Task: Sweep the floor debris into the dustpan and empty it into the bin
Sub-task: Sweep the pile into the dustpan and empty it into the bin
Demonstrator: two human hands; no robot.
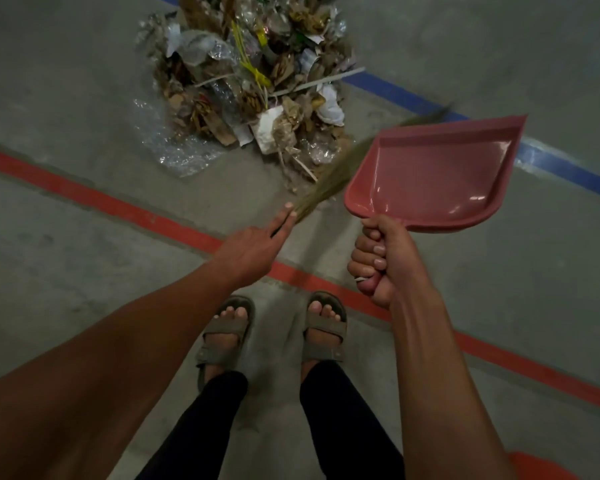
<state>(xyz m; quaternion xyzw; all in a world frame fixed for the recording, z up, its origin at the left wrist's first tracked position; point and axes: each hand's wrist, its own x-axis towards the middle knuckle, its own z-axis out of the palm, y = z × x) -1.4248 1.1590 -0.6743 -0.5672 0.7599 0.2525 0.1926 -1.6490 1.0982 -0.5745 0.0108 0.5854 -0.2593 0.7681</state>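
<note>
A heap of debris (253, 88), made of torn paper, cardboard scraps, clear plastic wrap and yellow ties, lies on the concrete floor ahead of me. My right hand (381, 261) grips the handle of a pink dustpan (437, 174), held empty above the floor to the right of the heap. My left hand (257, 244) holds a grass broom (329, 181), with two fingers stretched along its stem. The blurred bristles slant up to the right, passing behind the dustpan beside the heap's near edge.
A red floor line (118, 206) runs diagonally in front of my sandalled feet (274, 327). A blue line (565, 168) crosses behind the dustpan. An orange object (537, 467) shows at the bottom right corner. Bare concrete lies to the left and right.
</note>
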